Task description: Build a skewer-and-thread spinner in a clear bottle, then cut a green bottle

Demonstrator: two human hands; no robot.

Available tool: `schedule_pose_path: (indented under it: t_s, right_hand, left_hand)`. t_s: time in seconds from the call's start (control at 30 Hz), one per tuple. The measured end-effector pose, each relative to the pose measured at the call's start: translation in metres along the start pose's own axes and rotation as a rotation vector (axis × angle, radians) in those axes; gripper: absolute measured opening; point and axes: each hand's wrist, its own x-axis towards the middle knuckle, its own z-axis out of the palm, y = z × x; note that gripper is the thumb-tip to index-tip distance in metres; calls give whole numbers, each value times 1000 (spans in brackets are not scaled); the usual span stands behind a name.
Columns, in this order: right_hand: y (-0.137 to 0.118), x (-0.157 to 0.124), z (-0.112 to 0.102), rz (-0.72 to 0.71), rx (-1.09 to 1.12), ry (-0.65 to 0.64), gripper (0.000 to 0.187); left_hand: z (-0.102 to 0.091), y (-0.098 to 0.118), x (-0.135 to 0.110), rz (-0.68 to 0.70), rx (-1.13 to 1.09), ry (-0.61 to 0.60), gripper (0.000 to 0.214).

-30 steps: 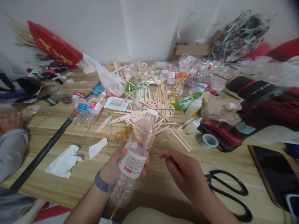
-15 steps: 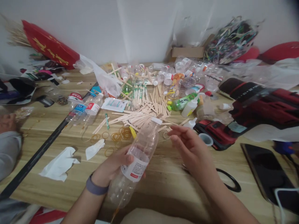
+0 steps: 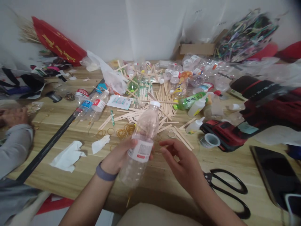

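A clear plastic bottle (image 3: 140,152) with a white cap and a white label is held tilted in my left hand (image 3: 119,155), closed around its middle. From its bottom end hangs a thin yellowish strand (image 3: 128,201), possibly a rubber band. My right hand (image 3: 182,160) hovers just right of the bottle, apart from it, fingers loosely curved with a gap at the thumb and nothing visible between them. Black-handled scissors (image 3: 225,185) lie partly under my right forearm. Beyond the bottle are loose rubber bands (image 3: 125,130) and a pile of wooden craft sticks (image 3: 164,110).
A red and black power drill (image 3: 265,110) and a phone (image 3: 270,175) are at right. Several bottles (image 3: 199,78) crowd the back. Two other bottles (image 3: 98,105) lie left beside a black strip (image 3: 47,149) and tissues (image 3: 68,157). Another person's hand (image 3: 15,116) rests far left.
The bottle has turned more upright in my left hand. My right hand has shifted left and lower, nearer the bottle. The view has shifted, and more of the scissors shows.
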Motion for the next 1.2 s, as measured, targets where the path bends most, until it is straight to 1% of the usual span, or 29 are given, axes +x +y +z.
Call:
schedule_pose_path:
  t_s: [0.07,0.1,0.17,0.23,0.27,0.33,0.4,0.47,0.57,0.63,0.73,0.83,0.93,1.07,1.13,1.2]
  right_hand:
    - [3,-5,5,31,-1,-37,21]
    - [6,-9,8,56,3,-69,23]
    - [13,-16,13,121,33,-163,29]
    - [20,-24,17,189,122,-286,35]
    - [23,-28,19,227,186,-345,38]
    - [26,-33,21,305,320,-444,41]
    - [26,-37,23,373,402,-503,41]
    - [26,-38,23,406,424,-537,40]
    - [28,-40,25,412,412,-557,41]
    - [30,-40,27,441,447,-556,42]
    - [31,-42,30,502,581,-577,51]
    - [31,-43,31,542,677,-646,60]
    - [31,-43,32,570,645,-670,62]
    - [34,-42,36,631,572,-660,65]
    - [35,-41,37,631,570,-699,65]
    - [36,-40,37,619,588,-747,66]
  left_hand:
    - [4,5,7,56,-25,75,48]
    - [6,8,11,98,-38,138,46]
    - [10,12,17,215,-65,310,46]
    - [13,14,21,323,-87,451,44]
    - [15,14,22,360,-95,491,42]
    - [16,11,22,400,-96,523,39]
    - [16,6,21,409,-81,513,41]
    - [14,2,20,393,-67,483,44]
    - [12,-2,19,372,-78,455,44]
    - [10,-3,18,357,-95,446,46]
    - [6,-3,17,347,-111,419,52]
    - [3,-3,15,368,-113,388,57]
    - [2,-3,14,375,-111,364,59]
    - [2,-5,13,327,-135,328,55]
    - [2,-6,12,301,-146,303,55]
    - [2,-8,11,313,-137,286,55]
